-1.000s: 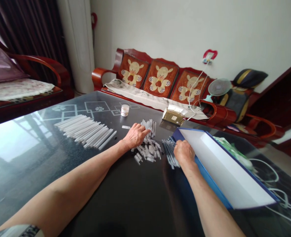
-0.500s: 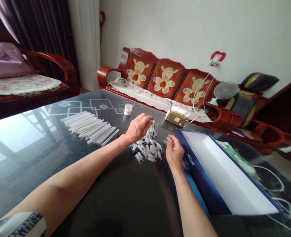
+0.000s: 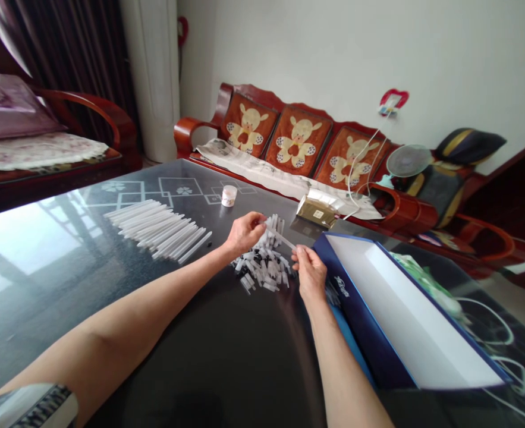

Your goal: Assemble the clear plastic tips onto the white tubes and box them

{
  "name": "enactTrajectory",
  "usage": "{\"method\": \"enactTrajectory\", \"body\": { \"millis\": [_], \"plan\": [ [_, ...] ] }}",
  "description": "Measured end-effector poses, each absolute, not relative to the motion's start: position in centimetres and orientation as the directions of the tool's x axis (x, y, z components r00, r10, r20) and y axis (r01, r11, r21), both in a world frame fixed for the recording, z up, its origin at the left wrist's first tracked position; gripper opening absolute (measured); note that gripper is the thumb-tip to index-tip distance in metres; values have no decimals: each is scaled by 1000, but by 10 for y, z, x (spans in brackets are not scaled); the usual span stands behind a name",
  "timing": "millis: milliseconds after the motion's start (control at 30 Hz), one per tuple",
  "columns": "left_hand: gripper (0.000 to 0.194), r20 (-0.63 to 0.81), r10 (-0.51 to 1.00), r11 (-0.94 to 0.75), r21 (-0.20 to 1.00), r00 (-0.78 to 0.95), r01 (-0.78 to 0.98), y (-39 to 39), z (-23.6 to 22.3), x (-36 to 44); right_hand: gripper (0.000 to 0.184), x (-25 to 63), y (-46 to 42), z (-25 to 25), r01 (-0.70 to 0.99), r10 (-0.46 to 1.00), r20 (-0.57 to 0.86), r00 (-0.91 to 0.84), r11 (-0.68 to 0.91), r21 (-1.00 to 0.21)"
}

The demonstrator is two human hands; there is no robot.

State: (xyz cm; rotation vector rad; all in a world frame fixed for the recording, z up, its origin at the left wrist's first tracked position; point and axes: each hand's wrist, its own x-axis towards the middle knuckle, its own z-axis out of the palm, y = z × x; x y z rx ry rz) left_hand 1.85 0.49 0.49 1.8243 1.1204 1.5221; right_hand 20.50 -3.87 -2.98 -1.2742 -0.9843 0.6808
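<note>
A slim whitish tube is spanning the gap between two hands, over the dark tabletop.
The left hand's fingers are pinching one end, the right hand's the other; small pieces are lying heaped nearby, white sticks farther left, a blue box right.

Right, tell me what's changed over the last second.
The right hand has left the thin dark rods beside the dark-blue rectangular box, shifting left toward the left hand. A slim whitish stick now stretches between the two. The row of long white tubes and the small round white tub stayed put.
</note>
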Motion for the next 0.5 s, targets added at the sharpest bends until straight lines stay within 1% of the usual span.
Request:
{"method": "enactTrajectory", "body": {
  "millis": [33, 67, 100, 133, 167, 200, 233, 333, 400, 500],
  "plan": [
    [23, 648, 758, -610, 658, 82, 441, 3, 5, 16, 43, 205, -38, -30, 68, 868, 206, 453, 197, -978],
    [24, 724, 669, -664, 482, 168, 572, 0, 6, 15, 42, 205, -38, -31, 50, 871, 197, 449, 196, -979],
    [26, 758, 594, -693, 311, 270, 650, -4, 7, 15, 41, 204, -38, -31, 41, 876, 192, 442, 194, -980],
    [27, 754, 545, -704, 175, 366, 688, -8, 7, 16, 40, 203, -39, -30, 39, 881, 191, 433, 193, -980],
    [28, 724, 527, -707, 83, 445, 703, -11, 8, 17, 39, 202, -40, -30, 39, 885, 192, 423, 194, -980],
    [29, 683, 535, -702, 32, 497, 712, -15, 8, 20, 38, 200, -40, -29, 36, 890, 196, 412, 198, -979],
    [31, 640, 559, -692, 11, 527, 722, -17, 8, 22, 38, 199, -41, -28, 29, 893, 201, 402, 207, -978],
    [33, 550, 628, -667, 19, 550, 744, -22, 8, 28, 35, 195, -43, -25, -64, 907, 196, 372, 236, -970],
    [32, 539, 634, -669, 23, 554, 743, -23, 7, 30, 36, 193, -44, -22, -185, 921, 151, 359, 229, -956],
    [30, 556, 620, -672, 11, 554, 741, -23, 4, 32, 39, 189, -45, -16, -366, 940, 38, 339, 169, -915]
  ]
}}
